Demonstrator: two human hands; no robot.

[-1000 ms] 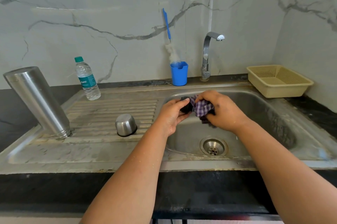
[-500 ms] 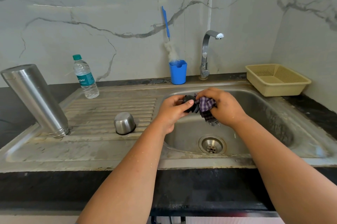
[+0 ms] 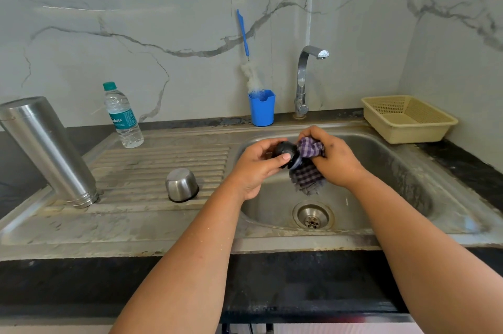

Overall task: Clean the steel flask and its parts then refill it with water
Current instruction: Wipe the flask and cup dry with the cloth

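Gripping round black stopper, checked cloth bunched.

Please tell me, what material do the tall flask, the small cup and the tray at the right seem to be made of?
Flask: brushed steel, judging by its dull grey sheen and soft reflections. Small cup: the same satin metal, with a dark rim at the bottom. Tray: probably plastic, matte beige with perforated mesh walls.

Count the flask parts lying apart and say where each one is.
3. The flask stands upside down on the drainboard's left, the steel cup upside down mid-drainboard, and the black stopper is in the left hand over the sink. None looks hidden.
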